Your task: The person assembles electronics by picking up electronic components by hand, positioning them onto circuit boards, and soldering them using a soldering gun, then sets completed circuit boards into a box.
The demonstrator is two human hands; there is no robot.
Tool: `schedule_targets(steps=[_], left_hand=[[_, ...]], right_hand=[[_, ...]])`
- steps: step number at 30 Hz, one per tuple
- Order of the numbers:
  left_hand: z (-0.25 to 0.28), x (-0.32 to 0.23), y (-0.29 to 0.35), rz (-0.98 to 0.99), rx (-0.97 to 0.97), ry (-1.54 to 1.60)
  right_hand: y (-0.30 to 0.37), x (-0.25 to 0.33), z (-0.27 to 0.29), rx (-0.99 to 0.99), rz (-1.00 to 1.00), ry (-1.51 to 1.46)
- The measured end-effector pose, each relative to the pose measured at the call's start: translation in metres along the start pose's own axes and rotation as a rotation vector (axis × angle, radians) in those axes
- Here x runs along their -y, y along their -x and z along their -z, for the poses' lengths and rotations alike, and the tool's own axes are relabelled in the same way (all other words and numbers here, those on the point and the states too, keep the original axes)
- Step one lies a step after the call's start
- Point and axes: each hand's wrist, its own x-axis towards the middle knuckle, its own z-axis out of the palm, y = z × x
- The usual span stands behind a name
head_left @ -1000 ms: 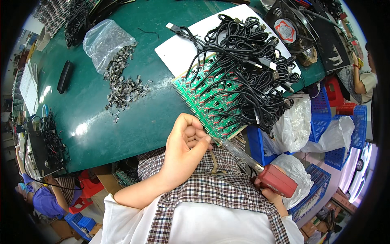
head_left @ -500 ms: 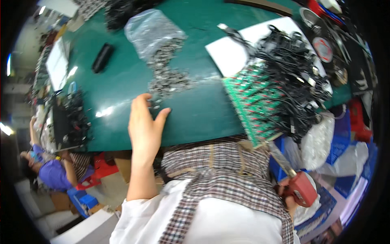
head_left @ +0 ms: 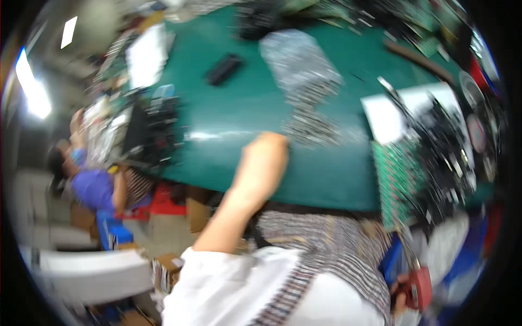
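Observation:
Blurred by motion, my left hand (head_left: 263, 163) is over the green table, back up and fingers curled under. Whatever the fingers may hold is hidden. Just beyond it lies a loose heap of small metal parts (head_left: 311, 127), spilling from a clear plastic bag (head_left: 299, 57). Low at the right, my right hand (head_left: 401, 296) is closed around a red-bodied tool (head_left: 418, 288) with a long metal bar. The bar reaches up to the lower edge of a green circuit board panel (head_left: 394, 174) that overhangs the table edge. Black cables (head_left: 443, 157) are heaped beside and over this panel.
A black cylindrical object (head_left: 224, 69) lies on the green table (head_left: 217, 117). White sheet material (head_left: 383, 114) sits under the cables. At the left, a person in purple (head_left: 98, 187) works beside black parts. A brown bar (head_left: 418, 61) lies at the far right.
The view has swung, shifting the scene rightward. My left hand has gone from spread fingers to curled ones beside the metal parts. My right hand still holds the red tool.

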Motion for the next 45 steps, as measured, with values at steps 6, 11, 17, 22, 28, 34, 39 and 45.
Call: schedule_targets(steps=[6, 11, 17, 22, 28, 34, 39, 45], left_hand=[[0.009, 0.002, 0.004, -0.061, -0.030, 0.056], [0.014, 0.001, 0.004, -0.054, -0.217, 0.219], [0.002, -0.029, 0.018, 0.159, 0.232, 1.417], [-0.007, -0.085, 0.037, 0.110, 0.486, 1.686], [-0.011, -0.117, 0.051, 0.159, 0.648, 1.748], [-0.017, -0.140, 0.060, 0.161, 0.592, 1.671], [-0.013, -0.147, 0.054, 0.180, 0.573, 1.593], [-0.016, -0.151, 0.049, 0.210, 0.562, 1.590]], right_hand=[[-0.038, -0.010, -0.017, 0.139, 0.038, 0.062], [-0.043, -0.010, -0.023, 0.163, 0.045, 0.085], [-0.044, -0.012, -0.027, 0.183, 0.056, 0.099], [-0.039, -0.014, -0.025, 0.173, 0.064, 0.100], [-0.005, -0.012, 0.002, 0.084, 0.076, 0.062], [0.049, -0.006, 0.023, -0.041, 0.029, -0.118], [0.042, -0.004, 0.018, -0.045, 0.028, -0.241], [0.030, -0.002, 0.022, 0.057, -0.008, -0.368]])
